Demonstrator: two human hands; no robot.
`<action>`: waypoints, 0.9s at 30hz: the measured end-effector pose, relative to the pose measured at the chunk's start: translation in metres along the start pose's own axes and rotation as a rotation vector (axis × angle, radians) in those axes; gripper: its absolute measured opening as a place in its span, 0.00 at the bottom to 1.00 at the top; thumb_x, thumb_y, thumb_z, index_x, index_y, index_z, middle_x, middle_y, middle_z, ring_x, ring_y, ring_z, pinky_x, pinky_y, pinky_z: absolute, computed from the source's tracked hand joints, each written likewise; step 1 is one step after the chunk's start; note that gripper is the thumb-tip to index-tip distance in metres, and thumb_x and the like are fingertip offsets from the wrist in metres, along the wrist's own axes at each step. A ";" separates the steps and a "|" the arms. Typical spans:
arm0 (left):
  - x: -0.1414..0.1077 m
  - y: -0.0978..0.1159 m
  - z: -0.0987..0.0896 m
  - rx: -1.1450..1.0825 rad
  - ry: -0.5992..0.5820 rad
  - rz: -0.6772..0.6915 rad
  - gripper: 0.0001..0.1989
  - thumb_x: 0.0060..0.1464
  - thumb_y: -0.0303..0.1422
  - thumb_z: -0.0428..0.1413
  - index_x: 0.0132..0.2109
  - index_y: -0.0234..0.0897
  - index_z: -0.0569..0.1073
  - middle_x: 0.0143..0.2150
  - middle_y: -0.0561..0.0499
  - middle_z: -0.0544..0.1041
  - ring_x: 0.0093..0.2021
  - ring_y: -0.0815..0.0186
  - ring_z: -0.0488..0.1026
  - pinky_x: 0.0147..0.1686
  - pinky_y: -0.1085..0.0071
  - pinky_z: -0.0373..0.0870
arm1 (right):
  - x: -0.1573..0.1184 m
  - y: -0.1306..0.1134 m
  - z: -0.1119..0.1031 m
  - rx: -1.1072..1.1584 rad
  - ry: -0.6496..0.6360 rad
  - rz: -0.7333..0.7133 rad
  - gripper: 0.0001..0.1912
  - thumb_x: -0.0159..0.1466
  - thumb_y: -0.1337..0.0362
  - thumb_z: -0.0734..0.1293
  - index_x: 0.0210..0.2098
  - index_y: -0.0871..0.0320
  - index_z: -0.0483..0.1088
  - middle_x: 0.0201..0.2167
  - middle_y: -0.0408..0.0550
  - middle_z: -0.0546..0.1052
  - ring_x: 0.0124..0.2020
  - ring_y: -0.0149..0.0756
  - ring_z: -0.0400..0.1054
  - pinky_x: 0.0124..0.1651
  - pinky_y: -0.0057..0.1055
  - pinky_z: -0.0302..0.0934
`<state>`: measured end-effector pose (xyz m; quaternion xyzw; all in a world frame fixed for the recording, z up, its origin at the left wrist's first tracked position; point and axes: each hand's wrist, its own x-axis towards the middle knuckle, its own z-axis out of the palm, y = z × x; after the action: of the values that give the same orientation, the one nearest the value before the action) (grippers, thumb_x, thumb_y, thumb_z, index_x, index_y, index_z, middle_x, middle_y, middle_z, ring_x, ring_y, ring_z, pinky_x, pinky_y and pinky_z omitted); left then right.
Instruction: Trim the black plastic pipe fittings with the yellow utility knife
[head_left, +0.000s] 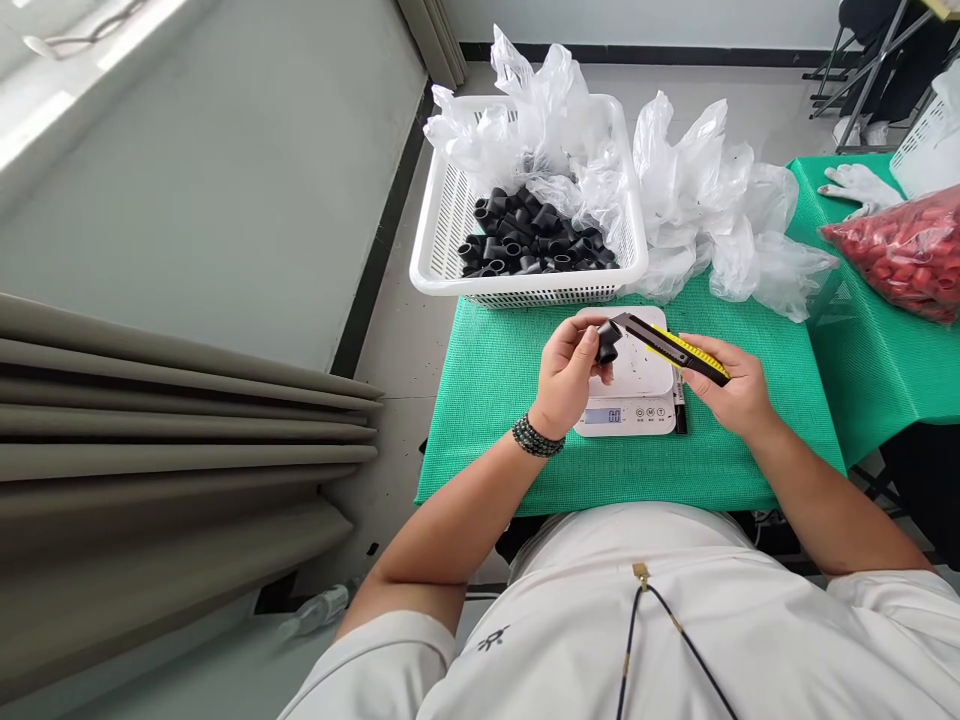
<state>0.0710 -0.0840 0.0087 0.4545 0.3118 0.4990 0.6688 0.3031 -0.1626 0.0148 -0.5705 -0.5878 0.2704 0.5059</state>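
My left hand [568, 370] is closed around a black plastic pipe fitting [608, 341], whose open end faces up and to the right. In my right hand [731, 385] is a yellow and black utility knife [675, 348], its blade end at the rim of the fitting; whether the blade touches it I cannot tell. Both hands are above a white digital scale [626, 415] that reads 0.0, with dark specks on its plate. A black marker pen [680, 408] lies along the scale's right side, partly hidden by my right hand.
A white plastic basket [417, 262] with many black fittings [525, 235] and clear plastic bags stands at the back. More crumpled bags [712, 200] lie right of it. On the right-hand green table are a bag of red parts [911, 250] and a white glove [862, 188].
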 end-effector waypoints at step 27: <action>0.000 0.000 0.001 -0.011 -0.015 0.041 0.30 0.59 0.59 0.68 0.51 0.37 0.77 0.31 0.55 0.77 0.23 0.74 0.73 0.23 0.76 0.74 | 0.002 0.001 0.000 -0.024 -0.016 -0.012 0.20 0.64 0.59 0.78 0.55 0.51 0.84 0.52 0.51 0.88 0.52 0.49 0.85 0.57 0.45 0.82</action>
<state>0.0720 -0.0841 0.0089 0.4609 0.2945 0.5109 0.6632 0.3033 -0.1605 0.0147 -0.5708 -0.5986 0.2648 0.4957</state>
